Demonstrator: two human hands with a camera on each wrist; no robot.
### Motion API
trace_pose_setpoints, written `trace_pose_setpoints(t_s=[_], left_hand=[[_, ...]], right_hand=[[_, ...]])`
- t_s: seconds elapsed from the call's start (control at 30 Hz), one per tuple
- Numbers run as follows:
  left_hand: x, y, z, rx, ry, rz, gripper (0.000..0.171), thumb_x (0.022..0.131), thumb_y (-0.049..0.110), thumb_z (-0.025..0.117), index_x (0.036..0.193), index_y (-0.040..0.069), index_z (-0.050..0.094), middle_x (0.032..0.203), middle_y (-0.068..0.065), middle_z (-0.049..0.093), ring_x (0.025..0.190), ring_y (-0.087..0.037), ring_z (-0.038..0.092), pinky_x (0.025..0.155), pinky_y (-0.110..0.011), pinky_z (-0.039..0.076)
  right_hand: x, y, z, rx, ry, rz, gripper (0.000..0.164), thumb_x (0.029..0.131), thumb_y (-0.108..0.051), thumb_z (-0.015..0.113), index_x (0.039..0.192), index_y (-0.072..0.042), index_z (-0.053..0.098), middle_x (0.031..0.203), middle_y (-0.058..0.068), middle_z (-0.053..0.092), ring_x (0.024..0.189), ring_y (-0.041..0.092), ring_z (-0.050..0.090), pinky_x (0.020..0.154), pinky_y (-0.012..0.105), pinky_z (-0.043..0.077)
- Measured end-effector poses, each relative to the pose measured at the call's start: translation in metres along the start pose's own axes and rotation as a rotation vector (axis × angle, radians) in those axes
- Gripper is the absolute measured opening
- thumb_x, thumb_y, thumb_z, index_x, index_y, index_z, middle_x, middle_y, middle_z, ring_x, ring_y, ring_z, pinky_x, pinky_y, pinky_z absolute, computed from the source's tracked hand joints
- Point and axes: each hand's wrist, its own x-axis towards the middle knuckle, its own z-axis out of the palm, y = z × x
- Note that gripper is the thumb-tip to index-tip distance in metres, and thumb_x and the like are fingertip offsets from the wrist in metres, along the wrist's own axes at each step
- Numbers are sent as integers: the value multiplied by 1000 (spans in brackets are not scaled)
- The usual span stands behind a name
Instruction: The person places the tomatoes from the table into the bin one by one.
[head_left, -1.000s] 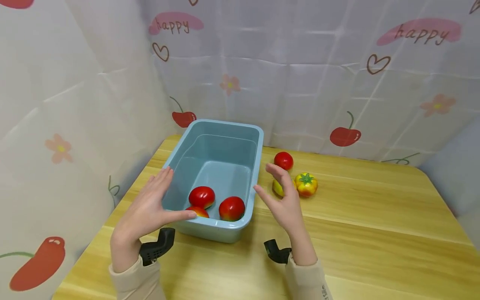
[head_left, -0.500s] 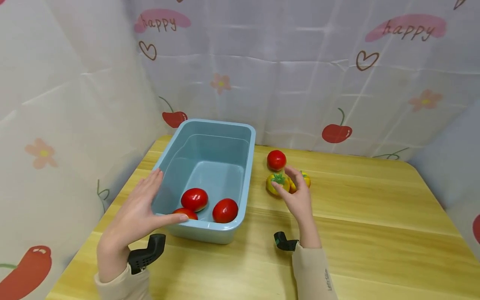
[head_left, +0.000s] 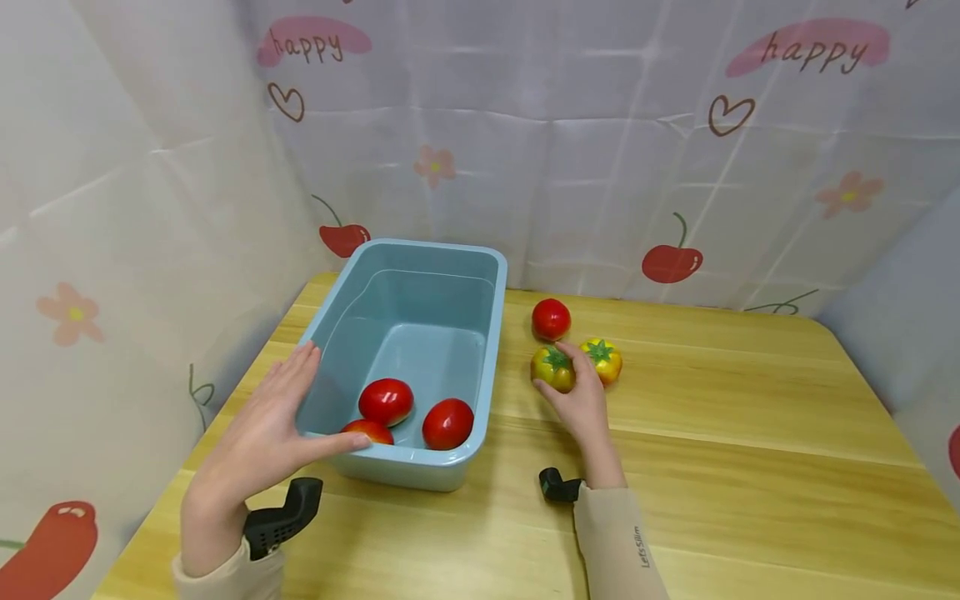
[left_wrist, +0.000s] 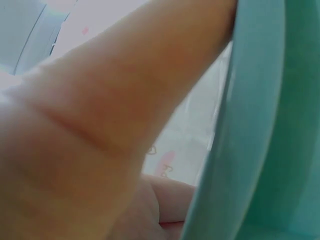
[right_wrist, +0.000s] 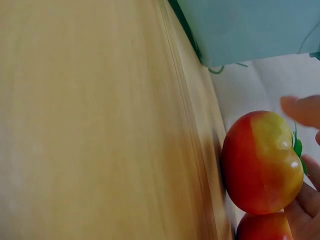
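A light blue tub (head_left: 495,333) stands on the table with three red tomatoes (head_left: 448,423) near its front end. My left hand (head_left: 255,433) rests at its front left corner, fingers straight along the side rim and thumb on the front rim. My right hand (head_left: 583,408) reaches around a yellow-green tomato (head_left: 549,371) with a green star-shaped calyx, right of the tub. In the right wrist view, that tomato (right_wrist: 260,162) shows a red and yellow side, and my thumb (right_wrist: 302,110) appears apart from it.
Beside my right fingers sits another yellow-orange tomato (head_left: 604,360). A red tomato (head_left: 551,319) lies just behind. The wooden table (head_left: 750,467) extends to the right. A printed curtain (head_left: 570,183) closes off the back and left.
My right hand moved right and forward from beside the tub, then settled around the yellow-green tomato. My left hand stays at the tub's corner. The head view shifted slightly.
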Motion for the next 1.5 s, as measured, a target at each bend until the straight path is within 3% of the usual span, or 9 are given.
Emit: trace_pose_setpoints(t_s=[0.43, 0.87, 1.27, 1.5], left_hand=[[-1, 0, -1, 9, -5, -1, 111, 72, 57, 73, 147, -3, 18, 154, -18, 14, 141, -35, 11, 114, -48, 10], [-3, -1, -1, 10, -1, 3, 110, 73, 56, 73, 147, -4, 19, 154, -19, 15, 141, -35, 12, 114, -48, 10], [-2, -2, 1, 9, -5, -1, 110, 72, 57, 73, 147, -4, 20, 154, -19, 16, 141, -35, 12, 114, -49, 11], [-1, 0, 0, 12, -5, 2, 110, 72, 57, 73, 147, -4, 19, 154, -19, 16, 141, -35, 12, 114, -48, 10]], right_hand=[[-1, 5, 4, -33, -17, 0, 59, 77, -5, 75, 131, -5, 50, 137, 15, 43, 127, 31, 39, 109, 46, 28], [-3, 7, 5, -37, -62, 49, 61, 78, -14, 76, 133, -8, 50, 140, 12, 42, 129, 31, 37, 109, 49, 27], [-2, -18, -14, 158, -21, 54, 60, 77, -16, 79, 131, -9, 53, 132, 11, 49, 120, 27, 46, 104, 41, 38], [-2, -39, -33, 219, -40, 52, 61, 79, -21, 78, 132, -8, 52, 133, 11, 48, 118, 30, 48, 102, 43, 40]])
